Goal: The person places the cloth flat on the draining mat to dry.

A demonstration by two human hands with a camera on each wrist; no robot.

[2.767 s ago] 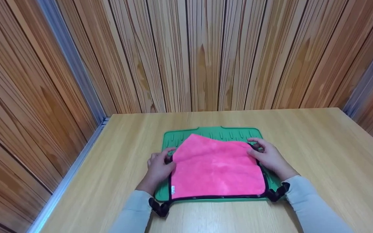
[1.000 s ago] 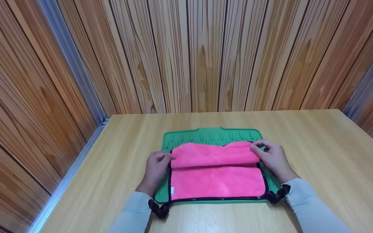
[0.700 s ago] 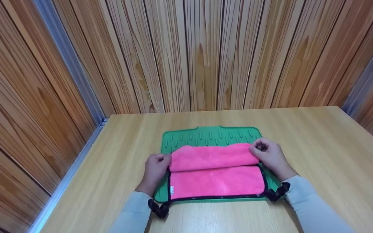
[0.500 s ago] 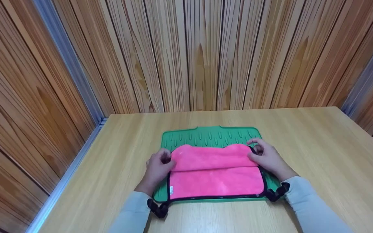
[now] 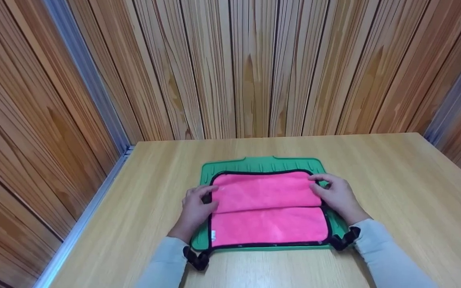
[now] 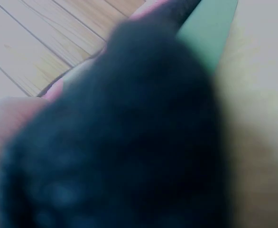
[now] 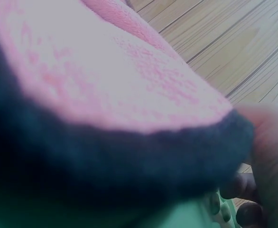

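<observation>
A pink cloth [image 5: 268, 228] with black edging lies on a ribbed green mat [image 5: 260, 162]. A crease runs across its middle, and the black-edged far border shows. At the left border my left hand [image 5: 193, 208] touches the cloth with thumb and forefinger apart. My right hand [image 5: 337, 196] rests its thumb and forefinger on the far right corner, their tips spread. The right wrist view shows the cloth's fuzzy surface and dark trim close up, with the thumb [image 7: 274, 147] beside a corner. In the left wrist view a blurred dark shape hides most of the hand.
The mat lies on a light wooden table [image 5: 394, 192]. Wood-plank walls [image 5: 252, 80] stand behind and at the sides, with a metal strip [image 5: 90, 76] in the left corner. Each wrist wears a black strap [image 5: 196, 258] below a pale sleeve [image 5: 166, 262].
The cloth's far part was bunched and rolled over; now it lies flatter, with its black far border showing. Both hands went from pinching the sides to spread fingers on the cloth.
</observation>
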